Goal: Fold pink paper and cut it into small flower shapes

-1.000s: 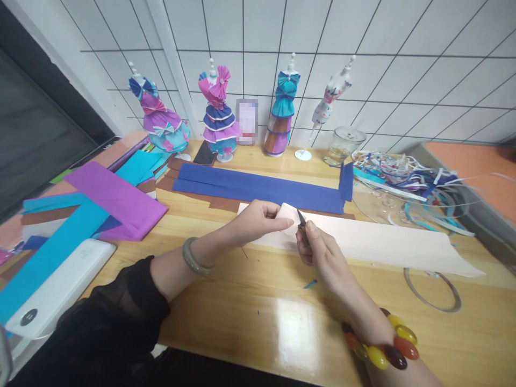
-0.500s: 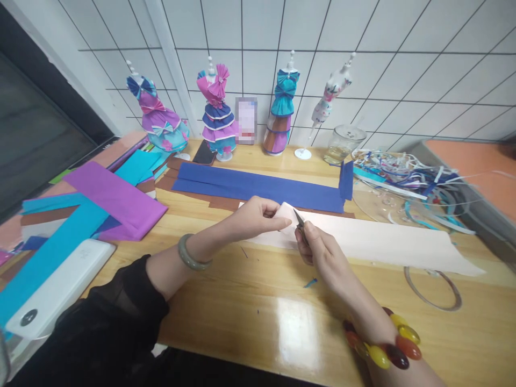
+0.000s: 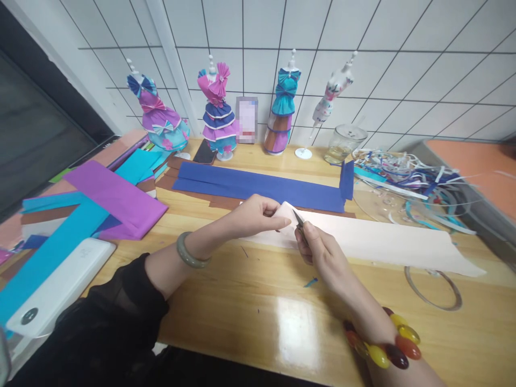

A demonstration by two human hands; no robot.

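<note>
Pale strip (image 3: 374, 242) lies lengthwise across the middle of the desk (image 3: 226, 317), its near end raised in a fold between the two hands. The left hand (image 3: 258, 216) has its grip closed on this fold, thumb toward the right. The right hand (image 3: 322, 251) has its grip closed around the handle of a dark, pointed blade (image 3: 298, 218), tip up and to the left, at the fold; whether it touches cannot be told. A bangle (image 3: 186, 257) encircles the left wrist, a bead bracelet (image 3: 397, 356) the right. A blue scrap (image 3: 310, 282) lies near the right hand; a ring (image 3: 454, 302) lies just below the strip's right end. Beyond the strip, a blue strip (image 3: 258, 185) rests over brown sheets (image 3: 166, 180). To the left, a purple sheet (image 3: 115, 199) crosses a turquoise strip (image 3: 48, 266), beside a white device (image 3: 64, 285). To the right lies a tangle of ribbons (image 3: 407, 166), near a glass jar (image 3: 346, 145). Along the tiled wall (image 3: 266, 27) stand three dressed forms (image 3: 220, 115) and one bare form (image 3: 334, 91), with a phone (image 3: 203, 153) lying between the two leftmost.
</note>
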